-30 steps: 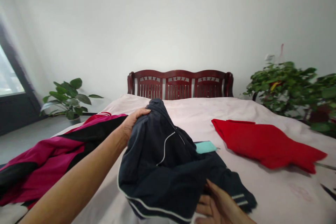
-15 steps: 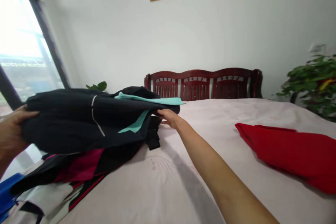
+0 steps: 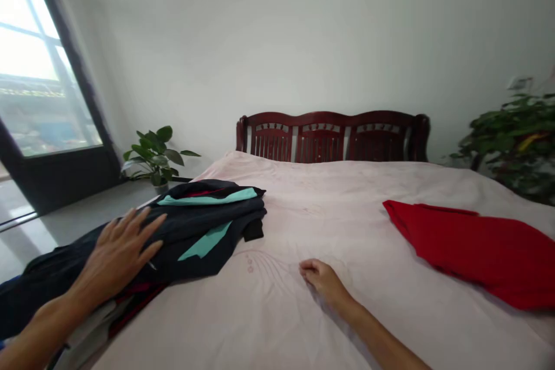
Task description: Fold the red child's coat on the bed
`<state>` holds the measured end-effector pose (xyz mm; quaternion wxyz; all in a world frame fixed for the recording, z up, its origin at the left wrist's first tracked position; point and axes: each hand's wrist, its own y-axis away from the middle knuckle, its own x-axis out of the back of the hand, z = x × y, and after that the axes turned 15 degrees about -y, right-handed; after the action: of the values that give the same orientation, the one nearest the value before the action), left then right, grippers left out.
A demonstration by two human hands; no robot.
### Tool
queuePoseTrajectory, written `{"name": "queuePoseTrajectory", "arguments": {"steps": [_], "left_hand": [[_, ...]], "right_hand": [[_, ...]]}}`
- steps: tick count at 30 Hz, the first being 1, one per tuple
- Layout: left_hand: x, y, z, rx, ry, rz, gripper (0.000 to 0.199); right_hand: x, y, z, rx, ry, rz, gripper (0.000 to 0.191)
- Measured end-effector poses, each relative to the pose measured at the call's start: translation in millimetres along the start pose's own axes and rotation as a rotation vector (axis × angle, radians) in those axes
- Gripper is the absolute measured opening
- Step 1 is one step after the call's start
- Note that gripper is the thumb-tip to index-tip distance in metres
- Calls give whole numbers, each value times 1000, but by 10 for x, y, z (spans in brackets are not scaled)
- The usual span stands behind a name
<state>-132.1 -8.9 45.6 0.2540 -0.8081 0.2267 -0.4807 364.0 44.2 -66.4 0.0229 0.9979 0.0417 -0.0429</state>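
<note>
Head view, looking down the length of a bed from its foot side.

Left hand open and flat, fingers spread, palm down on the near end of a folded navy jacket, no grip closed on it. Jacket in a neat stack near the left edge of the bed, about midway along, with mint-green lining showing at the top fold and in a wedge on the front. A short dark tab sticking out at its right side, lying on the sheet.

Right hand resting on the bare sheet, well to the right of the jacket and apart from it, fingers loosely curled, holding nothing.

Under and beside the jacket, more clothes in a heap along the left edge: dark cloth trailing past the edge, a sliver of red, and pale fabric at the near corner, partly hidden by the left forearm.

Across the bed toward the right edge, a red cloth, loosely flattened. At the far end, a dark wooden headboard. Beyond the left edge, a potted plant by a bright window; past the right edge, a leafy plant.
</note>
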Motion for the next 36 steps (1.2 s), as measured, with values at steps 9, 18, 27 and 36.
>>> {"name": "queuePoseTrajectory", "arguments": {"steps": [9, 18, 27, 36], "left_hand": [[-973, 193, 982, -132, -88, -162, 44], [-200, 374, 2207, -97, 97, -219, 50], [7, 499, 2596, -138, 256, -284, 49], [161, 599, 2595, -69, 204, -303, 51]], "right_hand": [[870, 642, -2, 269, 279, 178, 23], [849, 635, -1, 418, 554, 234, 25], [701, 680, 39, 206, 1226, 311, 49], [614, 821, -56, -63, 1285, 256, 62]]}}
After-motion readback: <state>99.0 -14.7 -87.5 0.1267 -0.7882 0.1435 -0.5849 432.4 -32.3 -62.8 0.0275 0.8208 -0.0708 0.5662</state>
